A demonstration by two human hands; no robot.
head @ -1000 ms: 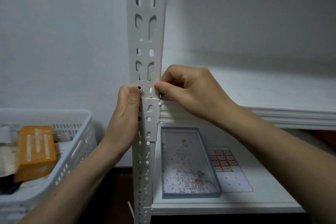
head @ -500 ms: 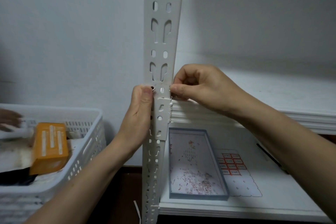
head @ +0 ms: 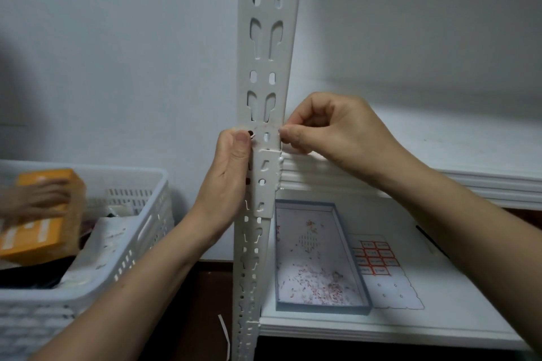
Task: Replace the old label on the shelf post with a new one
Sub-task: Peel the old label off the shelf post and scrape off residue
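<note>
A white perforated shelf post (head: pixel 268 47) stands upright in the middle. A pale label (head: pixel 265 133) is wrapped across the post just above the shelf bracket. My left hand (head: pixel 227 182) grips the post from the left, its thumb pressing the label's left end. My right hand (head: pixel 331 129) pinches the label's right end at the post's edge. A sheet of red-bordered labels (head: pixel 378 261) lies on the lower shelf, right of a grey tray (head: pixel 319 309) with paper scraps.
A white plastic basket (head: pixel 126 269) stands at the left. Another person's hand (head: pixel 32 199), blurred, rests on an orange box (head: pixel 38 231) inside it. A white shelf board (head: pixel 440 152) runs right of the post. A thin white strip (head: pixel 225 337) hangs below.
The view has shifted so the post sits further right. Another person's hand has come in at the left and now lies on the orange box. My hands keep their hold on the label.
</note>
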